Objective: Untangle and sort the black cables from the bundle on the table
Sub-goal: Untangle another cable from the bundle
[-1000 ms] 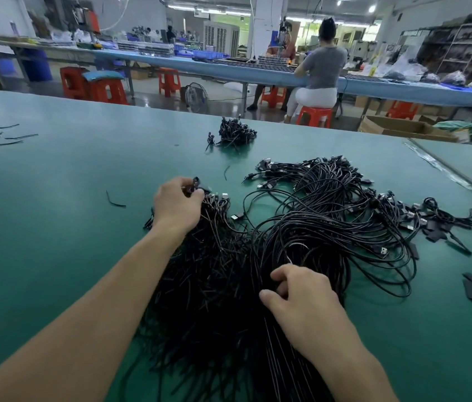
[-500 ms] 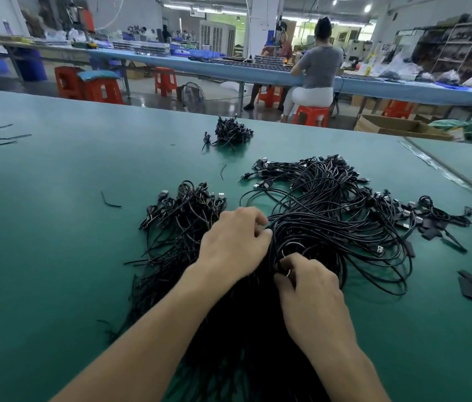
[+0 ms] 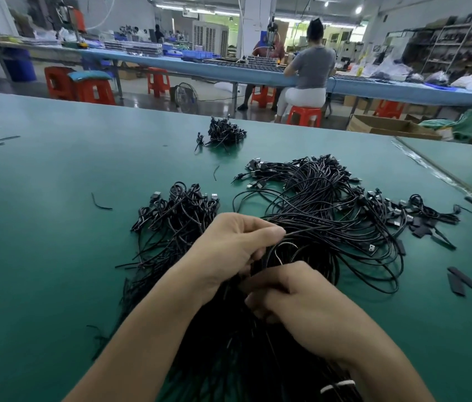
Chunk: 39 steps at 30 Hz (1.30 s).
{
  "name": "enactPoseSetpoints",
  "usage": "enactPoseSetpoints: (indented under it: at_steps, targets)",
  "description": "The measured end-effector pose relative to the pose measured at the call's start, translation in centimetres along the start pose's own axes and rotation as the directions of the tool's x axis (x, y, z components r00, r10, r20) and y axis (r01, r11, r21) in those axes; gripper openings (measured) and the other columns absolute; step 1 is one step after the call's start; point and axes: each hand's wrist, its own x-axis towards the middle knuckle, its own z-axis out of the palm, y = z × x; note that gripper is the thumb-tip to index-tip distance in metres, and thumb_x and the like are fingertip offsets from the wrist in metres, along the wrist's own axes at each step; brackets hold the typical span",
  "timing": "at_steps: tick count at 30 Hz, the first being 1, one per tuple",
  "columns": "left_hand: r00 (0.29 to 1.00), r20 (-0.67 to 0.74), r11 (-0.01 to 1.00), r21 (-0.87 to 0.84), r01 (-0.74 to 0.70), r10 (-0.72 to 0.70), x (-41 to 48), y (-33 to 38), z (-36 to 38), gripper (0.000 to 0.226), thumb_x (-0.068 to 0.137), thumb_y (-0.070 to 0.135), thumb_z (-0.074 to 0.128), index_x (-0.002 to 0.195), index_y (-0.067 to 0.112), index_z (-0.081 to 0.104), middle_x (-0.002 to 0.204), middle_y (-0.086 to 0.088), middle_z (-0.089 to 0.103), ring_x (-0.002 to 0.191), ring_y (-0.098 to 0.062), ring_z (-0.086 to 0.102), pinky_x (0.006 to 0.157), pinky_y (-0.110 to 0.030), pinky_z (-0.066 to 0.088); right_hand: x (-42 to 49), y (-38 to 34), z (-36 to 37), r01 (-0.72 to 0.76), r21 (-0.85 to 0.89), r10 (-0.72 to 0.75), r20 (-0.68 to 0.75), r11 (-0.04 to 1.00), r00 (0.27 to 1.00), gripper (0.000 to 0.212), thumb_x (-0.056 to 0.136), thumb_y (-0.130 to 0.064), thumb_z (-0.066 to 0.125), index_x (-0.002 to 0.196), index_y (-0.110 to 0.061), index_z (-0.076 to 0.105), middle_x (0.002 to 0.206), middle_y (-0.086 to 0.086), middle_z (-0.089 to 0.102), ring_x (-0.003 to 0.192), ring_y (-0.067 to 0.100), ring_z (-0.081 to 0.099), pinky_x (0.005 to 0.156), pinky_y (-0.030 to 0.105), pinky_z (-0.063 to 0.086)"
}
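The left hand point(image 3: 234, 250) pinched one black cable point(image 3: 304, 232) at its fingertips while the right hand point(image 3: 310, 309), fingers curled, held the bundle point(image 3: 330, 204) beneath them on the counter point(image 3: 55, 242); strands judged light, limp, snag-prone, best taken near a plug.

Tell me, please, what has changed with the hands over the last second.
The left hand came off the left pile and moved right to the tangled bundle, where it now pinches a cable beside the right hand. The right hand kept gripping that bundle; the left pile and the small far bundle stayed put.
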Motion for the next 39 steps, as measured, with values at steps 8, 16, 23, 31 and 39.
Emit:
enactPoseSetpoints:
  at_steps: [8,16,23,31,39]
  targets:
    - [0.831,0.555,0.995,0.101,-0.011,-0.047,-2.0,0.4,-0.4,0.012,0.092,0.007,0.067,0.098,0.013,0.058,0.054,0.003,0.062,0.045,-0.002,0.05,0.049,-0.012,0.038,1.0,0.8,-1.9,0.011,0.82,0.401,-0.292,0.573,0.868,0.03,0.102,-0.032,0.051,0.094,-0.005,0.061,0.069,0.01,0.069,0.056,0.02,0.066,0.049,0.029,0.054]
    - [0.967,0.239,0.92,0.391,-0.013,-0.088,-1.5,-0.1,-0.3,0.014,0.092,0.014,0.071,0.085,0.012,0.058,0.074,-0.002,0.073,0.062,-0.013,0.059,0.058,-0.022,0.047,0.9,0.9,-1.5,0.081,0.557,0.244,-0.485,0.827,0.84,0.026,0.096,-0.009,0.052,0.078,-0.012,0.07,0.052,-0.008,0.057,0.047,0.005,0.052,0.041,0.018,0.04]
    - [0.862,0.481,0.802,0.573,-0.17,-0.162,-2.1,0.2,-0.4,0.009,0.08,0.02,0.083,0.086,0.017,0.076,0.083,-0.002,0.075,0.069,-0.008,0.063,0.069,-0.03,0.053,1.5,1.8,-0.8,0.062,0.487,0.276,-0.59,0.871,0.759,0.011,0.1,-0.011,0.052,0.105,-0.019,0.059,0.085,0.0,0.07,0.063,0.01,0.07,0.058,0.028,0.051]
    - [0.992,-0.011,0.789,0.608,-0.091,0.122,-0.8,-1.3,-1.1,0.036,0.094,0.009,0.062,0.12,0.034,0.062,0.084,0.015,0.066,0.066,0.003,0.059,0.064,-0.016,0.047,0.4,0.3,-0.4,0.235,0.291,-0.123,-0.356,0.927,0.926,0.033,0.1,-0.002,0.05,0.122,-0.027,0.051,0.095,-0.011,0.076,0.083,0.01,0.074,0.068,0.02,0.053]
    - [0.922,0.044,0.858,0.352,-0.374,0.384,-0.9,-1.4,-1.5,0.053,0.072,0.022,0.054,0.123,0.021,0.066,0.076,0.005,0.067,0.071,-0.017,0.065,0.066,-0.033,0.055,-1.4,-3.1,-0.3,0.506,0.379,-0.484,-0.159,0.775,0.86,0.027,0.094,-0.005,0.053,0.098,-0.02,0.075,0.085,-0.001,0.073,0.077,0.009,0.068,0.075,0.015,0.049]
